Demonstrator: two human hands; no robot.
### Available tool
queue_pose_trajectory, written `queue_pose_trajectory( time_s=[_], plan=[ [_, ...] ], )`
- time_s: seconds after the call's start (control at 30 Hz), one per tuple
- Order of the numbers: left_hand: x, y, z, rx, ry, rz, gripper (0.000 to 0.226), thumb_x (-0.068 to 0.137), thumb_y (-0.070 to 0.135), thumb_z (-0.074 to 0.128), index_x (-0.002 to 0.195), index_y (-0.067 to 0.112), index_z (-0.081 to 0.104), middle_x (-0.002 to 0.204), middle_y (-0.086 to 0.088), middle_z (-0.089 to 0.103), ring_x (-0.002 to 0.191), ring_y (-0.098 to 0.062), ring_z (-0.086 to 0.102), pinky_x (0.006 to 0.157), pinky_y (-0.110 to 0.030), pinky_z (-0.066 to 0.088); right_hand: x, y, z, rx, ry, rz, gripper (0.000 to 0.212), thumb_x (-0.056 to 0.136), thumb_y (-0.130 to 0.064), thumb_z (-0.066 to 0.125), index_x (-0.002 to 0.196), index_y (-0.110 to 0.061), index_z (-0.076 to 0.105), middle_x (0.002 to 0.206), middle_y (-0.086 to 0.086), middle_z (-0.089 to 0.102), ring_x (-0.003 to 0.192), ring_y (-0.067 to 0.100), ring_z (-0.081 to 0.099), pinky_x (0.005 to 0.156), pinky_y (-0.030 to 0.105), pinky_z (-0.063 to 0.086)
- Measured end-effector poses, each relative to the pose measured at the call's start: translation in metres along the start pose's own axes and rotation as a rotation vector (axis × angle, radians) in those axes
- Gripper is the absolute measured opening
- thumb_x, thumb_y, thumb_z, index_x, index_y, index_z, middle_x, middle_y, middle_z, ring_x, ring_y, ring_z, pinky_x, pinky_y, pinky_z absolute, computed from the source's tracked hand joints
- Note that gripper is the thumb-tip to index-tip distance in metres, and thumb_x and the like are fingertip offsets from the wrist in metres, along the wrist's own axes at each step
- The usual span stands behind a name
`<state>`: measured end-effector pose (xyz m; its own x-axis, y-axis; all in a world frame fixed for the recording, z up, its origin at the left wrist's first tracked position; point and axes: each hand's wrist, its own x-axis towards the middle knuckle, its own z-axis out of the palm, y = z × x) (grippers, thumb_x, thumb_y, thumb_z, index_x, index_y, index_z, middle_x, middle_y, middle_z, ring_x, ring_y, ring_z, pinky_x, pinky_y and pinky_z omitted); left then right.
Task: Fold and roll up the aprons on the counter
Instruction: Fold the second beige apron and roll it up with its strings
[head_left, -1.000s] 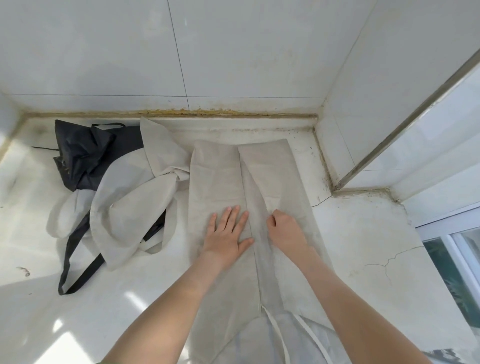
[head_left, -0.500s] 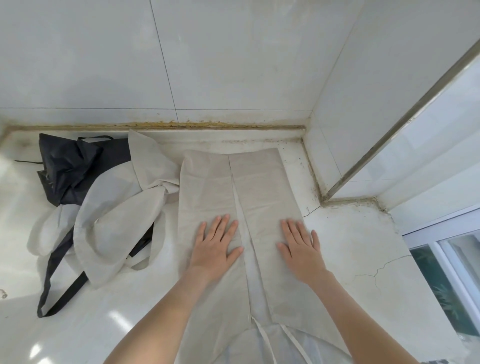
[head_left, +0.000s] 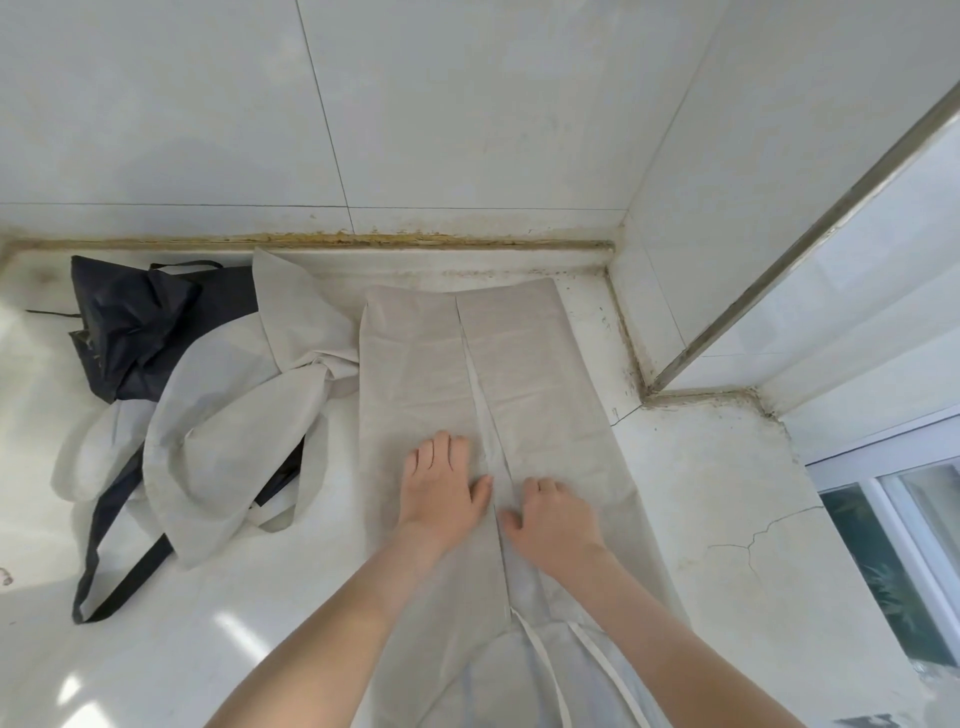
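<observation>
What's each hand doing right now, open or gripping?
Left hand: open, pressing flat on the folded beige cloth apron.
Right hand: curled on it; grip cannot be told.

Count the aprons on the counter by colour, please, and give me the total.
Beige: 2, the folded beige apron and the crumpled beige apron
Dark: 1, the dark apron
Total: 3, if the crumpled heap hides no more
</observation>
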<state>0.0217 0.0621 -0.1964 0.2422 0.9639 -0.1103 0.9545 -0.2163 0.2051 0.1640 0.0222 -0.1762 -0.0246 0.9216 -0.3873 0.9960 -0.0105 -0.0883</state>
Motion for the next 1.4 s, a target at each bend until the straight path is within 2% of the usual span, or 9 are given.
queue_pose_trajectory(
  time_s=[0.3,0.43,0.53,0.83,1.0,1.1,1.23,1.33,1.4],
  plan=[
    [-0.003,0.044,-0.020,-0.031,-0.462,-0.217,0.038,0.090,0.026,0.053,0.122,0.007,0.053,0.124,-0.010,0.060,0.116,-0.028,0.058,0.088,-0.032,0.048,-0.002,-0.012,-0.006,-0.075,-0.106,0.062,0.028,0.094,-0.011,0.039,0.121,-0.006,0.048,0.124,0.009,0.058,0.115,0.026,0.058,0.085,0.033,0.048],
    [-0.001,0.044,-0.026,-0.091,-0.459,-0.209,0.035,0.088,0.021,0.053,0.119,0.006,0.058,0.122,-0.012,0.061,0.116,-0.030,0.058,0.088,-0.033,0.048,0.001,-0.007,-0.013,0.188,-0.140,0.114,0.010,0.093,-0.017,0.043,0.096,-0.012,0.051,0.111,0.013,0.061,0.105,0.030,0.059,0.076,0.031,0.042],
    [0.001,0.040,-0.027,-0.221,-0.391,-0.213,0.029,0.088,0.020,0.051,0.112,0.005,0.058,0.117,-0.014,0.062,0.111,-0.032,0.059,0.084,-0.033,0.047,0.004,-0.002,-0.015,0.325,-0.102,0.107,0.028,0.093,-0.015,0.042,0.068,-0.019,0.032,0.087,0.011,0.056,0.082,0.028,0.053,0.065,0.027,0.032],
    [-0.005,0.039,-0.016,-0.589,-0.300,-0.117,0.017,0.096,0.011,0.038,0.101,0.005,0.053,0.100,-0.018,0.064,0.096,-0.033,0.059,0.072,-0.033,0.040,0.005,0.003,-0.006,0.495,-0.078,0.087,0.034,0.095,-0.014,0.043,0.063,-0.023,0.033,0.066,-0.002,0.044,0.072,0.023,0.047,0.060,0.029,0.031],
    [-0.004,0.017,-0.005,-0.384,-0.166,0.236,0.031,0.088,0.002,0.052,0.118,0.005,0.054,0.117,-0.014,0.058,0.106,-0.031,0.056,0.089,-0.036,0.042,-0.006,0.004,0.005,0.542,0.077,0.072,0.024,0.091,-0.032,0.043,0.084,-0.013,0.056,0.087,0.003,0.054,0.095,0.030,0.054,0.080,0.034,0.039],
    [0.004,-0.002,-0.003,-0.091,-0.034,0.398,0.072,0.072,0.020,0.074,0.136,0.008,0.047,0.141,-0.016,0.047,0.127,-0.032,0.048,0.108,-0.038,0.033,-0.013,-0.005,0.018,0.394,0.138,0.085,0.078,0.076,-0.062,0.020,0.132,-0.016,0.049,0.136,0.003,0.046,0.129,0.024,0.038,0.105,0.038,0.025],
    [0.014,-0.025,0.001,0.092,-0.207,0.378,0.074,0.095,0.058,0.030,0.152,0.028,-0.007,0.158,-0.003,-0.017,0.147,-0.020,-0.015,0.115,-0.040,-0.013,-0.017,-0.012,0.043,0.191,0.044,0.112,0.071,0.096,-0.056,0.007,0.144,-0.012,0.036,0.147,0.011,0.042,0.137,0.028,0.036,0.109,0.045,0.022],
    [0.009,-0.030,0.009,0.123,-0.279,0.296,0.085,0.076,0.074,-0.014,0.149,0.032,-0.017,0.159,0.000,-0.020,0.145,-0.018,-0.021,0.117,-0.041,-0.014,-0.017,-0.010,0.051,0.136,0.045,0.113,0.065,0.099,-0.052,0.005,0.143,-0.013,0.034,0.144,0.012,0.047,0.135,0.024,0.031,0.106,0.047,0.020],
    [0.003,-0.029,0.013,0.069,-0.259,0.230,0.089,0.071,0.075,-0.016,0.149,0.032,-0.017,0.159,0.002,-0.019,0.145,-0.018,-0.021,0.117,-0.040,-0.014,-0.014,-0.005,0.045,0.093,0.044,0.083,0.063,0.099,-0.051,0.010,0.144,-0.014,0.034,0.145,0.010,0.046,0.136,0.022,0.028,0.107,0.046,0.017]
  ],
)
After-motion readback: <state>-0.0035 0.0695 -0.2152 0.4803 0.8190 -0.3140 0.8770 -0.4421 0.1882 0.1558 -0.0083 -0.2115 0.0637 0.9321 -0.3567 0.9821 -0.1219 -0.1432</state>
